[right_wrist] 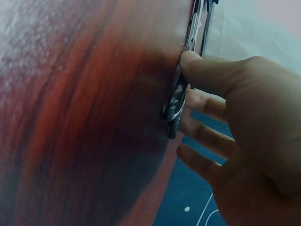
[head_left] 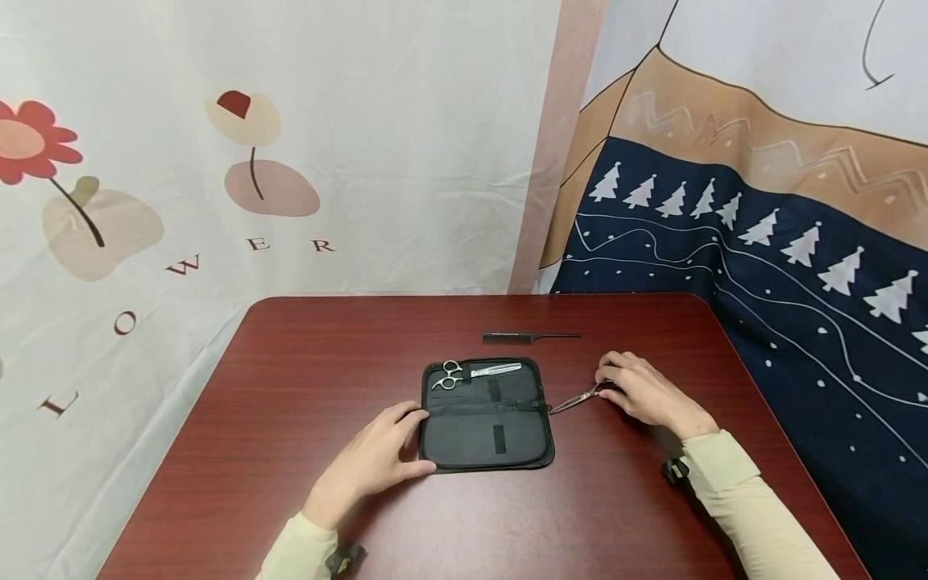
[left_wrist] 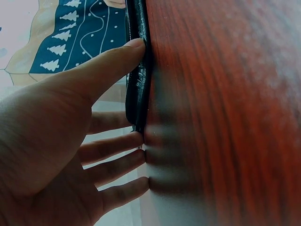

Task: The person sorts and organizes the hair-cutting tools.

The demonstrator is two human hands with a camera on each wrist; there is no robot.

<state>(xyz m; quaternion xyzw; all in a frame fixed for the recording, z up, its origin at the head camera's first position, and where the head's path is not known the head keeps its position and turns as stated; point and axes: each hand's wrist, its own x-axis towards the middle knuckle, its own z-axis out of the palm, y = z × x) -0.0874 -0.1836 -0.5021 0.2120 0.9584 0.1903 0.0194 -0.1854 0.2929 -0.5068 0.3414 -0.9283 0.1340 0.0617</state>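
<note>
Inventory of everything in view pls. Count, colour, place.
open case: 1, black, on table, in front of person
case loops: at least 2, black, inside case
stowed scissors: 1, silver, in case's far half
held scissors: 1, silvery, in right hand, blades toward case's right edge
comb: 1, black, on table beyond case
table: 1, reddish brown, under everything
flower-print cloth: 1, mostly white, behind table, left
tree-print cloth: 1, navy, tan and white, behind table, right
wrist devices: 2, dark, one per wrist
sleeves: 2, pale yellow-green, both arms
left hand: 1, at case's left edge
right hand: 1, right of case
</note>
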